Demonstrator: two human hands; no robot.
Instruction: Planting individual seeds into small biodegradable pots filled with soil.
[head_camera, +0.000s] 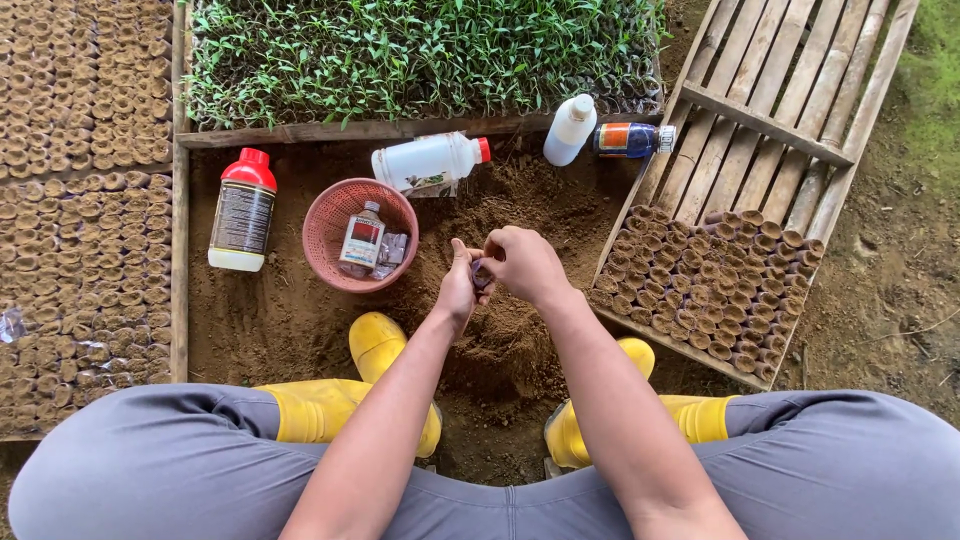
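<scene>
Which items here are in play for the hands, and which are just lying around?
In play:
left hand
right hand
small dark pot pinched between both
soil heap
filled pots on pallet

Lying about:
pink basket
red-capped bottle
white jug
seedling tray

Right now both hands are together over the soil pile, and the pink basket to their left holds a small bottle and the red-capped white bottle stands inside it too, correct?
Not quite. In the head view the red-capped white bottle stands on the soil outside the pink basket, to its left. The rest holds: the left hand and right hand meet over the soil pile, and the basket holds a small bottle.
</scene>
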